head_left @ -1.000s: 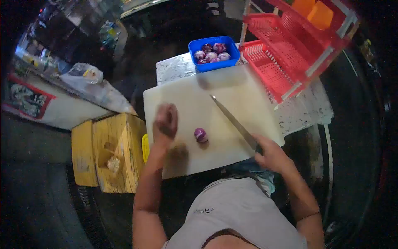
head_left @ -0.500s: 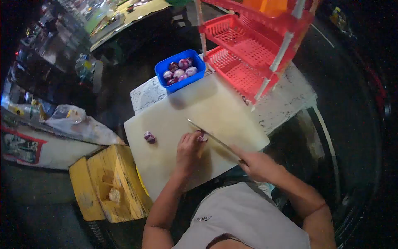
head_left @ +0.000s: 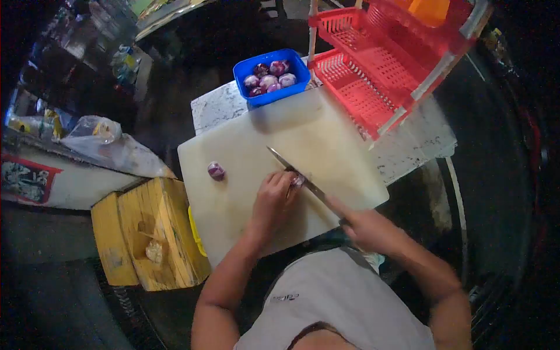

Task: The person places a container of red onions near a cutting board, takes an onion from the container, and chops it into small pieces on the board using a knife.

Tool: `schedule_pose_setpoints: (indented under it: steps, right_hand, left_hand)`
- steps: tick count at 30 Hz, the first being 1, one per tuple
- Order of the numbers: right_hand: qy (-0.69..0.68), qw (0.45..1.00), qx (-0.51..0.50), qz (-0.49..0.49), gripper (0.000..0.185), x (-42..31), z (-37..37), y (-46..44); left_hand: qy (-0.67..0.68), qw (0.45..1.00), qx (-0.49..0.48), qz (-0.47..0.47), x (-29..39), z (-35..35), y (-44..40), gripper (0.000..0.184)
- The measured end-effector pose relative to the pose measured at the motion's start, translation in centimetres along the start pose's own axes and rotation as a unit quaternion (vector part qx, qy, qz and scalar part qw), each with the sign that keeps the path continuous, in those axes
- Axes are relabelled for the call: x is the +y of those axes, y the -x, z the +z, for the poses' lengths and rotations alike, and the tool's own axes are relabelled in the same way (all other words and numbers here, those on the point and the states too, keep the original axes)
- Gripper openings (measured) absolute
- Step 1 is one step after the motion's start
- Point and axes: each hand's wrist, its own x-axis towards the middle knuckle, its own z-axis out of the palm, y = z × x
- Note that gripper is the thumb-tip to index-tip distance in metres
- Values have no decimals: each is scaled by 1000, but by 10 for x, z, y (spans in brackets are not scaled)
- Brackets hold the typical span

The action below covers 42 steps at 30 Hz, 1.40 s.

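On the white cutting board [head_left: 233, 146], my left hand [head_left: 273, 195] has its fingers closed on a purple onion piece [head_left: 298, 180]. My right hand [head_left: 370, 228] grips the handle of a long knife [head_left: 315, 189]. The blade lies against the onion piece, close beside my left fingertips, its tip pointing up and left. Another purple onion piece [head_left: 216, 171] rests by itself on the left part of the board. Behind the board a blue container [head_left: 248, 99] holds several purple onions [head_left: 268, 81].
A red tiered basket rack [head_left: 361, 99] stands at the back right of the speckled white table [head_left: 431, 140]. Left of the board are a yellow wooden box [head_left: 169, 233] with pale contents and a plastic bag [head_left: 125, 146] on a white counter.
Since one second ago, an onion piece has appeared on the board's left, and my left hand has closed on another. The knife has come down to it. The camera view has shifted.
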Motion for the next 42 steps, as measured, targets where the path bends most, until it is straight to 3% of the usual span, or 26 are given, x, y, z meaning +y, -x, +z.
schedule_pose_setpoints:
  steps: [2, 7, 9, 18, 23, 26, 29, 31, 34, 36, 38, 40, 42]
  right_hand:
    - [-17, 1000, -1, 15, 73, 6, 8, -11]
    - [32, 996, 64, -56, 76, 11, 9, -3]
    - [61, 997, 45, -32, 77, -4, 0, 8]
    - [125, 991, 35, -16, 80, -21, 1, 17]
    - [133, 991, 23, -3, 79, -22, 5, 8]
    - [99, 995, 13, 19, 81, -8, 25, -15]
    - [9, 999, 37, -24, 77, -9, 22, -35]
    - [25, 999, -17, 26, 74, -10, 10, -45]
    - [-92, 996, 2, -7, 70, -6, -12, -44]
    - [-60, 995, 48, -67, 69, 4, -12, -41]
    - [-29, 988, 92, -124, 68, 6, -11, -36]
    - [-42, 987, 87, -129, 66, -1, -14, -21]
    - [-62, 991, 47, -113, 66, 1, -2, -17]
  left_hand:
    - [9, 1000, 13, 10, -7, 5, 6, 22]
    - [32, 997, 51, 40, -11, 4, 4, 21]
    - [12, 999, -14, -35, -3, -3, 9, 21]
    - [16, 999, 16, 33, -20, 3, 12, 20]
    - [32, 999, -2, 27, -22, 1, 12, 21]
    - [29, 999, -18, 15, -17, -1, 15, 21]
    - [13, 999, 3, 33, -18, 3, 12, 21]
    - [-2, 999, 10, 52, -21, 8, 15, 22]
    - [-21, 998, 17, 50, -20, 10, 18, 23]
    - [73, 996, 51, 10, -18, 7, 18, 23]
    - [-36, 991, 126, -32, -28, -14, 19, 24]
    - [-184, 960, 209, -3, -62, -62, 4, 26]
    - [-209, 959, 165, -98, -77, -110, -2, 29]
